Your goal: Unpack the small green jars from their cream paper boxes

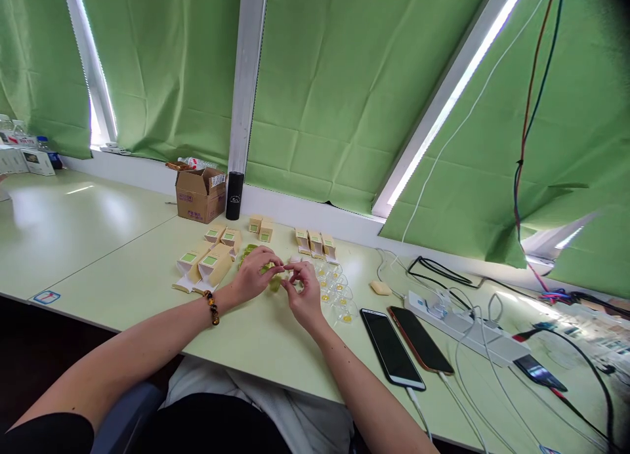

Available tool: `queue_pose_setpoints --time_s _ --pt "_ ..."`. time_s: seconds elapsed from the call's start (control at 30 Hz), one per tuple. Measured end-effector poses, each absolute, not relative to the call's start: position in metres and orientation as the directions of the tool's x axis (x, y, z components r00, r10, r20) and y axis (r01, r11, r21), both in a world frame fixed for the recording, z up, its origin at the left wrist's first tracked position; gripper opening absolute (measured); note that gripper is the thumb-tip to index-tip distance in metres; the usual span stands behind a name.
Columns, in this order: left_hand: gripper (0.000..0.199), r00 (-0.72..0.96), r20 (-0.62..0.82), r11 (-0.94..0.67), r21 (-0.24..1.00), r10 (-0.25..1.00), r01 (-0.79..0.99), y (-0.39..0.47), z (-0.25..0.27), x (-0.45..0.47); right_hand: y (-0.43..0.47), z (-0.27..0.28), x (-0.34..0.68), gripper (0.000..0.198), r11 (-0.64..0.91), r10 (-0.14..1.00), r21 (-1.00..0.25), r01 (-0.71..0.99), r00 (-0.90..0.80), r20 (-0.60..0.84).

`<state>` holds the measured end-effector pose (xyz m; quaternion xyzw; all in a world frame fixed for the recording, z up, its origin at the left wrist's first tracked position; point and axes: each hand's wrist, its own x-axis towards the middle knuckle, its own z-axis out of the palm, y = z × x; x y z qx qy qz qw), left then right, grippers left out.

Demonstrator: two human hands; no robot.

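My left hand [253,275], with a beaded bracelet [212,308] on its wrist, meets my right hand [304,291] over the middle of the table. Both sets of fingers are pinched together around a small green translucent piece [275,283]; its exact kind is too small to tell. Behind the left fingers, more green pieces [249,250] are partly hidden. Just right of my right hand stand clear plastic cups [339,287] with yellow bottoms, set in rows. Pale yellow cartons [214,265] with green labels lie left of my left hand.
More small cartons [315,244] line the back. A cardboard box [199,195] and black cylinder [235,196] stand by the wall. Two phones [392,347] [422,339], a white power strip [462,329] and loose cables occupy the right. A yellowish piece [380,288] lies near the strip.
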<state>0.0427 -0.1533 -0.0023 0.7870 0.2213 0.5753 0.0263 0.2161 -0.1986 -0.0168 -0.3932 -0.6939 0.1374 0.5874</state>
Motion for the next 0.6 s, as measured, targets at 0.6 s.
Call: queue_pose_setpoints --time_s 0.6 --pt "0.005 0.147 0.812 -0.765 0.448 0.564 0.463 -0.146 -0.002 0.038 -0.191 -0.027 0.223 0.043 0.390 0.786 -0.111 0.914 -0.268 0.557"
